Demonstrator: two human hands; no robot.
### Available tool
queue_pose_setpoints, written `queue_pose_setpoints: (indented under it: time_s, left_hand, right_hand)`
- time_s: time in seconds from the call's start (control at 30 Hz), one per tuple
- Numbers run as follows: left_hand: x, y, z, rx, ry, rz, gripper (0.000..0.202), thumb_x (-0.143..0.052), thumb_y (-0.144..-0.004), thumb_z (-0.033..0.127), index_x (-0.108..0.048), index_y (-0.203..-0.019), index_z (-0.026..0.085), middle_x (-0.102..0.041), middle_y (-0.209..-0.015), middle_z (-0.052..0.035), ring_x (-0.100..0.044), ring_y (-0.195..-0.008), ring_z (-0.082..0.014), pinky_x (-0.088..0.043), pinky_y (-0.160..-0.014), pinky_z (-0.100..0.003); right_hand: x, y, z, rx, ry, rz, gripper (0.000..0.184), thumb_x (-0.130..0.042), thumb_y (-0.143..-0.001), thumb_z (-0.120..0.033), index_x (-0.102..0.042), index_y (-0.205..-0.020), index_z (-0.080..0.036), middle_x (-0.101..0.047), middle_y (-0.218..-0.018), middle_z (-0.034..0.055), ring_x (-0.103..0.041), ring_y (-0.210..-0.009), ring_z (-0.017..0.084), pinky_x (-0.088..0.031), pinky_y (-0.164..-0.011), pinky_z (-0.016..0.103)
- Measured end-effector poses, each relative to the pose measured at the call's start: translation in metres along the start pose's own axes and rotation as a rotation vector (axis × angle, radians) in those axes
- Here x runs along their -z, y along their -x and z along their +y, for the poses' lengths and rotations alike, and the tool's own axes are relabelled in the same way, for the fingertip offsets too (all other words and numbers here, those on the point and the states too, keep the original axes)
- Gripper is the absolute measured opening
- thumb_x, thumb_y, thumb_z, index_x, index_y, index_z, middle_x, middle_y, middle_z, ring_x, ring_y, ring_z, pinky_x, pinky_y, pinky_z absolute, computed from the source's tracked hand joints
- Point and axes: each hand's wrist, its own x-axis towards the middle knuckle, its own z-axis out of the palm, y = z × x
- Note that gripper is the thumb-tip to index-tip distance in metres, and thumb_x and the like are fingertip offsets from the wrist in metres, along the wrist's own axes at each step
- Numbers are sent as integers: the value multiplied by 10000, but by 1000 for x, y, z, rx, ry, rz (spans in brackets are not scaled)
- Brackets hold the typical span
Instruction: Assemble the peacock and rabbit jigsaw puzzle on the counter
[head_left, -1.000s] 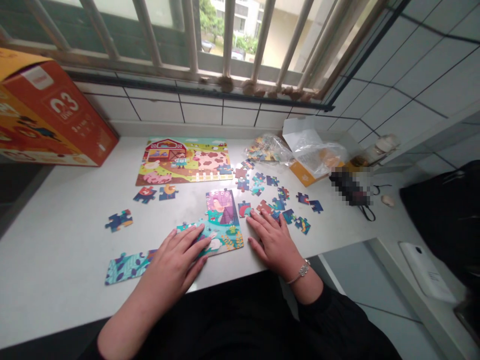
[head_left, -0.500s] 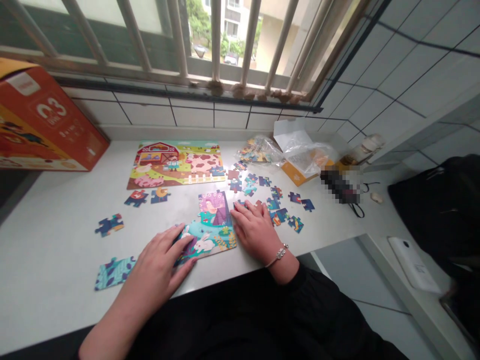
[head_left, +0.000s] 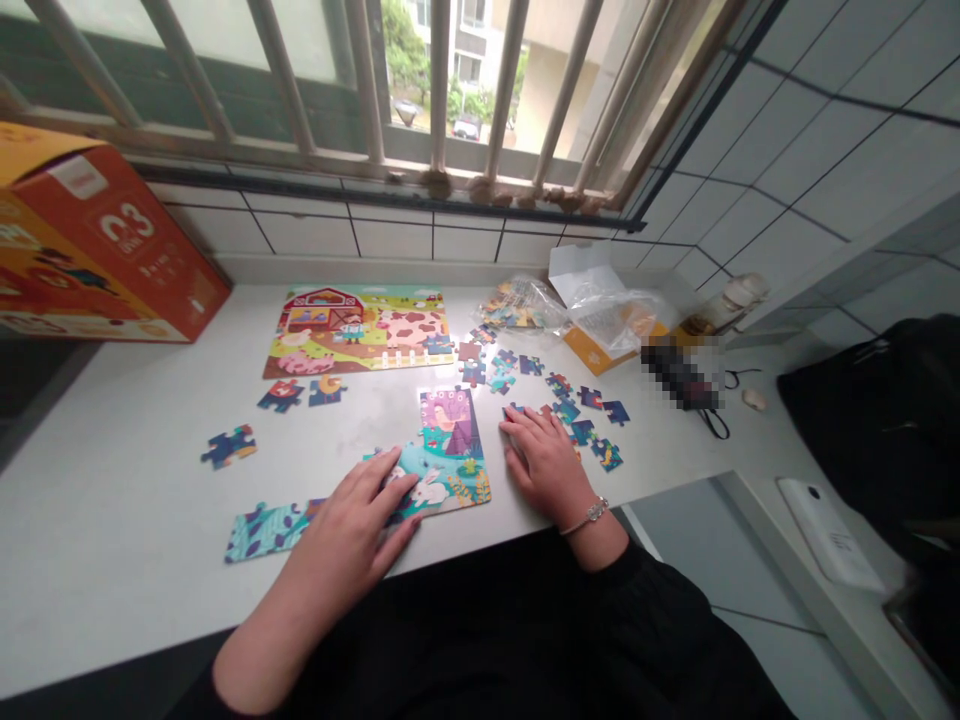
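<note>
My left hand lies flat with spread fingers on the lower left of a partly joined puzzle section that shows a rabbit and a purple figure. My right hand rests palm down just right of that section, its fingers stretched toward several loose puzzle pieces. A separate joined strip of teal leaf pieces sits left of my left hand. A finished farm puzzle lies farther back on the white counter.
An orange puzzle box stands at the back left. Loose pieces lie on the left. A clear bag of pieces and an open small box sit at the back right, before a barred window. The counter edge runs below my hands.
The view shifted slightly. Both hands stayed flat beside the joined section; my right hand drew a little away from its right edge. Nothing was picked up.
</note>
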Motion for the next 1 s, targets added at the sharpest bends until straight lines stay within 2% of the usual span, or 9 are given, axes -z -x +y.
queue_pose_setpoints:
  time_s: [0.17,0.27,0.4,0.5,0.57,0.63,0.8,1.0]
  left_hand:
    - [-7,-3,12,28,15,14,382,-611,-1083,430,-731,-1389,234,-579,-1655,-185,-600,-1478,-400,-558,-1206,-618]
    - [-8,-2,13,26,7,17,384,-612,-1085,423,-725,-1396,228,-575,-1656,-189,-600,-1475,-402,-548,-1214,-630]
    - [-6,-2,14,23,-13,0,389,-598,-1090,411,-715,-1407,217,-559,-1663,-200,-594,-1480,-404,-549,-1214,-623]
    - [-5,-2,14,21,-19,-7,386,-600,-1089,398,-707,-1412,216,-558,-1664,-198,-584,-1491,-404,-550,-1213,-623]
    - [-6,-1,14,19,-19,-4,386,-603,-1088,395,-704,-1413,214,-561,-1662,-196,-582,-1493,-405,-548,-1214,-628]
    - [-7,-1,13,19,-12,3,386,-609,-1084,397,-702,-1414,219,-566,-1661,-188,-584,-1492,-401,-542,-1222,-626]
    - [-8,0,13,30,3,7,395,-600,-1085,402,-694,-1424,222,-556,-1675,-181,-579,-1498,-405,-526,-1235,-635]
    - [-7,-1,13,27,13,8,399,-593,-1088,416,-695,-1420,218,-572,-1659,-182,-582,-1497,-411,-534,-1230,-641]
  right_hand:
    - [1,1,0,17,2,14,408,-538,-1097,-333,-693,-1468,-263,-596,-1671,80,-489,-1582,329,-277,-1349,654]
    - [9,1,12,21,12,95,397,-480,-1126,-319,-714,-1440,-248,-643,-1618,96,-533,-1534,317,-337,-1325,609]
    - [32,-3,65,-145,94,238,414,-440,-1104,-244,-746,-1369,-157,-733,-1449,180,-641,-1380,324,-460,-1246,543]
    - [46,-3,117,-281,234,207,446,-454,-1060,-216,-729,-1386,-84,-709,-1452,260,-643,-1376,375,-486,-1218,581]
    - [48,-1,144,-295,266,162,460,-509,-1028,-228,-708,-1416,-82,-688,-1484,267,-636,-1397,387,-495,-1218,585]
    - [45,3,161,-268,252,121,482,-521,-1022,-243,-689,-1449,-96,-680,-1511,248,-641,-1405,372,-506,-1224,563]
    - [36,6,170,-211,185,96,479,-451,-1036,-221,-708,-1436,-158,-721,-1469,187,-675,-1363,327,-526,-1219,538]
    - [47,-4,171,-198,139,77,444,-536,-996,-239,-733,-1389,-178,-756,-1380,182,-696,-1283,326,-538,-1194,537]
